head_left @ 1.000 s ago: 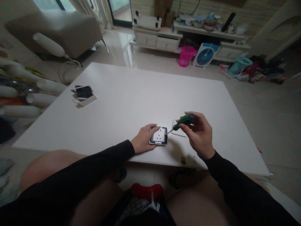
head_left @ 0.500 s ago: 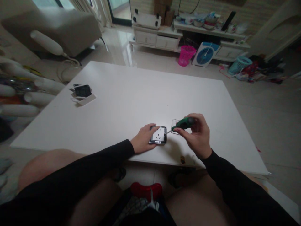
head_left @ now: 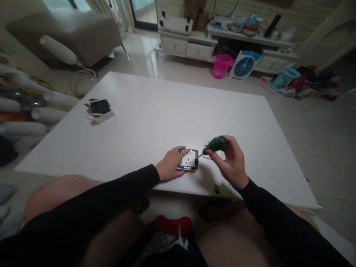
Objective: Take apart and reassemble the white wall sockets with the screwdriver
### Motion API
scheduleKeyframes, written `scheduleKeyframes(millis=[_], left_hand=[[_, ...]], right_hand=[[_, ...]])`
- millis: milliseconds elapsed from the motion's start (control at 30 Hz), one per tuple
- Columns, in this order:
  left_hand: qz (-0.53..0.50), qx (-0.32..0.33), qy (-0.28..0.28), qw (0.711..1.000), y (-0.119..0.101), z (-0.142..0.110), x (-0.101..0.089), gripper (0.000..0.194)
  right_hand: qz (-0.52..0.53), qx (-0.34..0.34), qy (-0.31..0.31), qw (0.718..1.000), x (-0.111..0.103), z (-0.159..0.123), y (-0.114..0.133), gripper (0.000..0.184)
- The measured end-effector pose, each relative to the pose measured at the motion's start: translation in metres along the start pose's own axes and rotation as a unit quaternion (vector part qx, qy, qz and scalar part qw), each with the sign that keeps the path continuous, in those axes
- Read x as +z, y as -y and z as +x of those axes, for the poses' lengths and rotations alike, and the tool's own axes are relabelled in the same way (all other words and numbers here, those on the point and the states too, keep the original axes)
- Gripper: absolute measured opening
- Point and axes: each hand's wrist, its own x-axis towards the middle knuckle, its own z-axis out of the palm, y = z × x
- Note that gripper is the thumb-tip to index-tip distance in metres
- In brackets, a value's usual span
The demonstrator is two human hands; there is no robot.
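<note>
Wall socket [head_left: 188, 159] lies on the white counter [head_left: 172, 111] nr its front edge, approx. mid-width, white face up w/ dark border around it. L hand [head_left: 171, 165] grips it from its left side, thumb & fingers around the edge, a fingertip on the face. R hand [head_left: 232, 159] is closed around the green handle of a screwdriver [head_left: 214, 144]; shaft slants down-left, tip at the socket's right edge. Can't tell if the tip sits in a slot. Thin rectangular frame [head_left: 205, 156] lies on the counter just right of the socket, partly hidden by R hand & screwdriver. Small brownish item [head_left: 216, 189] is at the front edge, below & right of the socket; too blurred to ID. Far left on the counter: small pile of black & white parts [head_left: 100, 107], well apart from the hands. Beyond, on the floor: pink basket [head_left: 221, 66], blue-and-white fan [head_left: 243, 65] just beside it, then light-blue basket [head_left: 285, 78] w/ mixed clutter nr it. White cabinet [head_left: 186, 49] stands behind, w/ bowls etc. on top; grey sofa [head_left: 66, 35] at upper L.
</note>
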Motion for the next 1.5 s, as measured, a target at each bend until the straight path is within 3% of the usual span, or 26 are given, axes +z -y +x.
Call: scheduleKeyframes(millis=[200, 367, 667, 1033, 1300, 1500], left_hand=[[0.006, 0.005, -0.002, 1.0, 0.001, 0.0, 0.0, 0.084], [0.022, 0.005, 0.001, 1.0, 0.001, 0.0, 0.001, 0.084], [0.037, 0.006, 0.001, 0.999, 0.0, 0.0, 0.002, 0.083], [0.036, 0.008, 0.002, 0.999, 0.001, 0.0, 0.002, 0.085], [0.039, 0.004, -0.002, 0.999, -0.001, 0.0, 0.002, 0.083], [0.041, 0.012, -0.006, 0.999, 0.001, 0.0, 0.003, 0.085]], right_hand=[[-0.034, -0.007, -0.016, 0.999, 0.001, -0.001, -0.002, 0.041], [-0.035, -0.012, -0.014, 0.999, 0.0, -0.001, -0.001, 0.04], [-0.056, -0.043, 0.027, 0.997, 0.0, -0.004, -0.007, 0.047], [-0.015, 0.009, -0.05, 0.999, 0.004, -0.004, -0.01, 0.056], [0.052, 0.004, 0.035, 0.998, 0.005, -0.005, -0.005, 0.042], [0.039, 0.019, 0.003, 0.999, 0.004, -0.004, -0.008, 0.052]])
